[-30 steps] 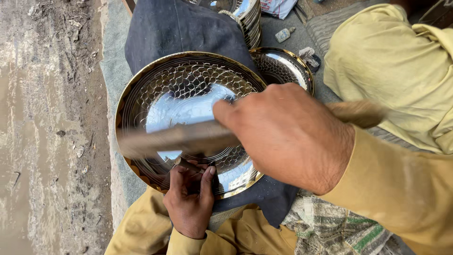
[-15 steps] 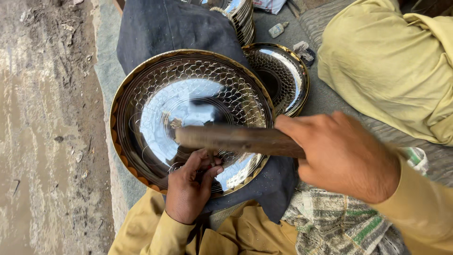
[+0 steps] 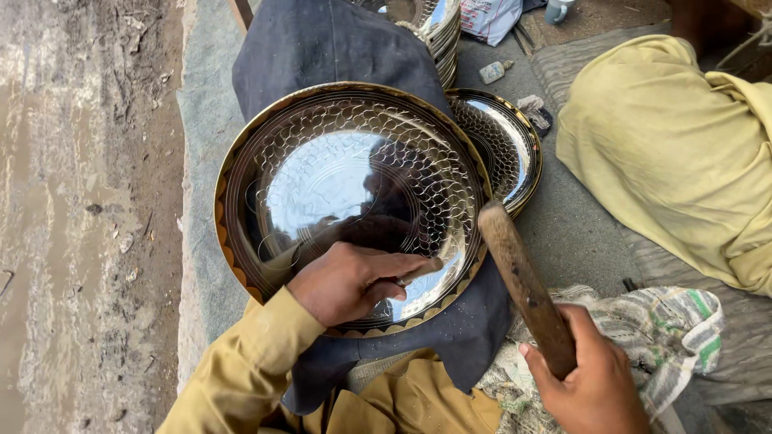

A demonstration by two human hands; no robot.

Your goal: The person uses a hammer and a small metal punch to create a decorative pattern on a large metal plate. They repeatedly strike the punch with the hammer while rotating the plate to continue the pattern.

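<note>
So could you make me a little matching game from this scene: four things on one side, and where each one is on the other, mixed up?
Things:
1. big tray
2. small tray
3. wooden mallet
4. dark cloth

Places:
A. under the big tray
B. gripped in the right hand
C. partly tucked behind the big tray's far right edge
D. under the left hand, which presses a small tool to it

Pairs: 1-D, 2-C, 3-B, 4-A
</note>
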